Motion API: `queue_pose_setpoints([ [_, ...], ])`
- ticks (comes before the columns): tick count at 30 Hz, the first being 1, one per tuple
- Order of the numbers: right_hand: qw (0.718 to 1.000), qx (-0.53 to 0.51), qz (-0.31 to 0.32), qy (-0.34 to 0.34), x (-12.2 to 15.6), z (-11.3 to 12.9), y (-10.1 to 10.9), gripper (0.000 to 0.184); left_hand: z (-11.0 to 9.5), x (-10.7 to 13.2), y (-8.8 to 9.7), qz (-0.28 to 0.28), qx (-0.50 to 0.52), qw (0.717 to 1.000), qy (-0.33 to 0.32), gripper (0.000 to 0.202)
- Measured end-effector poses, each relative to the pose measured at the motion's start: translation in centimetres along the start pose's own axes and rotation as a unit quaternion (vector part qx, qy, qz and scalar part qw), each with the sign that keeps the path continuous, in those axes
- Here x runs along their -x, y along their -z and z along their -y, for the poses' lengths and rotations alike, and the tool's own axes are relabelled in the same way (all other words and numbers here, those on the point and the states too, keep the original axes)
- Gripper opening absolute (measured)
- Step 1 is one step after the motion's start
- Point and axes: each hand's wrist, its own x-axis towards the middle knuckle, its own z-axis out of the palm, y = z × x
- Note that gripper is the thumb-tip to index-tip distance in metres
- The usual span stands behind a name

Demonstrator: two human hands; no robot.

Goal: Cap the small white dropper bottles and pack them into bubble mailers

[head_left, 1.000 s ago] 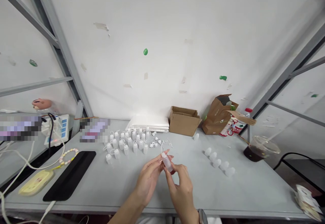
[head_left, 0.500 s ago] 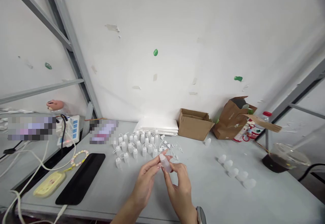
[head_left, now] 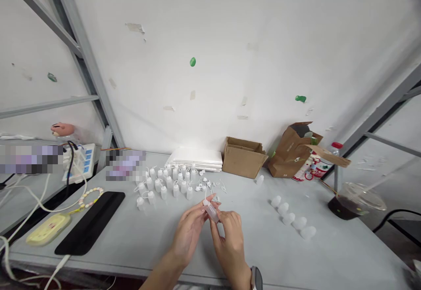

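Two bare hands meet at the lower centre of the frame around one translucent plastic dropper bottle [head_left: 211, 211], held tilted above the grey surface [head_left: 259, 250], its top leaning to the left. The left hand [head_left: 189, 235] has its fingers closed about the bottle's upper end, beside a thin white cap strap; the right hand [head_left: 229, 239], with a dark smartwatch [head_left: 257, 277] on its wrist, pinches the lower body between thumb and fingers. Left of centre, a cluster of similar capped bottles [head_left: 163, 192] stands upright, most with looped straps, and loose white caps [head_left: 199, 188] lie just beside it. Five translucent bottles [head_left: 288, 218] form a slanting row at centre right, near a clear cup of dark drink [head_left: 344, 206]. Behind, a plain cardboard box [head_left: 245, 162] stands beside a brown paper bag [head_left: 286, 152], whose pale lettering and mark are too small to read. At the left, a white power strip [head_left: 88, 163] carries blue labels, their print illegible; a yellow case [head_left: 49, 228] bears a blurred design, and next to it lies a flat black device [head_left: 90, 223] with a white cable at its near end.
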Motion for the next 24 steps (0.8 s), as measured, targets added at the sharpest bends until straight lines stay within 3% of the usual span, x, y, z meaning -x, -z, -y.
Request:
queue_pose_setpoints([
  [8, 0.995, -0.073, -0.014, -0.066, -0.1, 0.2, 1.2, 0.008, 0.7, 0.3, -0.8, 0.029, 0.03, 0.999, 0.011, 0.032],
  [14, 0.981, -0.141, -0.01, -0.136, 0.1, 0.4, 1.7, 0.006, 0.5, 0.9, -1.4, 0.015, 0.023, 0.999, 0.021, 0.033],
  [20, 0.931, -0.236, 0.035, -0.278, 0.1, 0.6, 1.9, 0.018, 0.9, 1.1, -1.0, 0.01, 0.034, 0.999, 0.025, 0.033],
  [24, 0.897, -0.294, 0.052, -0.325, -0.4, 0.6, 2.2, 0.022, 0.8, 1.0, -0.8, 0.025, 0.01, 1.0, 0.005, 0.031],
])
